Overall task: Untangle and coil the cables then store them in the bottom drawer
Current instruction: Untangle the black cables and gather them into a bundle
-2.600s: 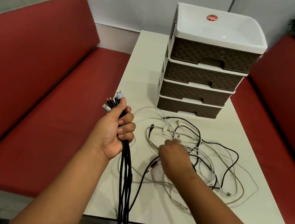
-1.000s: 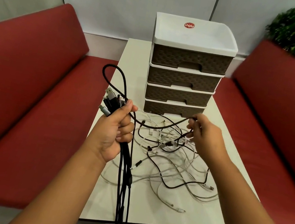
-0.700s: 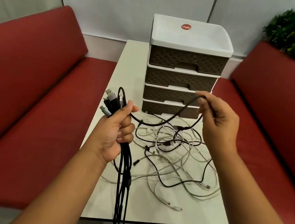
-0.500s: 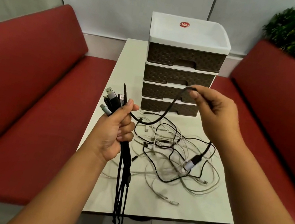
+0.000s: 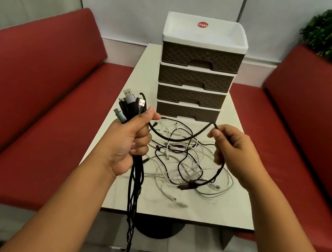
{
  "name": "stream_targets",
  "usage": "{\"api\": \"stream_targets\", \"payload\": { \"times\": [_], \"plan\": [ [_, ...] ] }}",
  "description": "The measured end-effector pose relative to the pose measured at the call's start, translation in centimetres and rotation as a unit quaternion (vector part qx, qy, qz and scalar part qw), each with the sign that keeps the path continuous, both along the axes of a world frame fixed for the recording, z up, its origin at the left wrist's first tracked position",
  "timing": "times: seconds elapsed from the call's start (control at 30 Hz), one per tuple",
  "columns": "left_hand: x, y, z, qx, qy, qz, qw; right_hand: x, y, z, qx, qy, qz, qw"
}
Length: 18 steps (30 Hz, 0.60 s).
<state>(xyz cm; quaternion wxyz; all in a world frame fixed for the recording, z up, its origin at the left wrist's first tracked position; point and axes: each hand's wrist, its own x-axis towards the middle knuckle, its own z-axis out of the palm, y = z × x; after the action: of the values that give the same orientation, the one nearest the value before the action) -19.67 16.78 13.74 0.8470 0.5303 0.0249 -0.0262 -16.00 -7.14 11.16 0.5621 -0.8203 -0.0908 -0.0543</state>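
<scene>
While the tangle is only part sorted: this is the untangling step, with coiling and storing not yet begun.
Left hand [image 5: 128,141]: curled tight round a bundle of black cables [image 5: 135,186], plug ends fanned above the fist, tails hanging past the counter [image 5: 231,214] edge.
Right hand [image 5: 233,152]: pinching one black braided cable [image 5: 180,138] that sags between both hands; its far end trails into the heap.
Tangle [image 5: 186,169]: white and black cables, looped loosely on the counter in front of the drawer unit [image 5: 197,76].
Bottom drawer [image 5: 187,112]: closed, just behind the heap.
Risk, snagging: the trailing plug [image 5: 183,187] lies among white loops; a hard pull could tighten a knot or drag the heap off the counter.
Risk, slipping: hanging tails could twist together again.
</scene>
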Motion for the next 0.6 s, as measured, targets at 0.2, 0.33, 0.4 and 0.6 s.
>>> {"api": "stream_targets", "payload": {
  "times": [0.2,0.33,0.4,0.6],
  "plan": [
    [-4.6,-2.2,1.7,0.022,-0.014,-0.016,1.000,-5.9,-3.1,-3.3,-0.104,0.246,0.241,0.933],
    [-7.0,-3.8,1.5,0.055,-0.010,-0.027,0.998,-8.9,-3.3,-4.8,-0.180,0.229,0.304,0.907],
    [-8.0,-4.8,1.0,0.071,0.002,-0.028,0.997,-10.4,-2.6,-3.8,-0.142,0.193,0.334,0.911],
    [-10.0,-6.9,0.0,0.105,0.015,-0.053,0.993,-13.5,1.4,-1.5,0.081,0.061,0.247,0.964]
  ]
}}
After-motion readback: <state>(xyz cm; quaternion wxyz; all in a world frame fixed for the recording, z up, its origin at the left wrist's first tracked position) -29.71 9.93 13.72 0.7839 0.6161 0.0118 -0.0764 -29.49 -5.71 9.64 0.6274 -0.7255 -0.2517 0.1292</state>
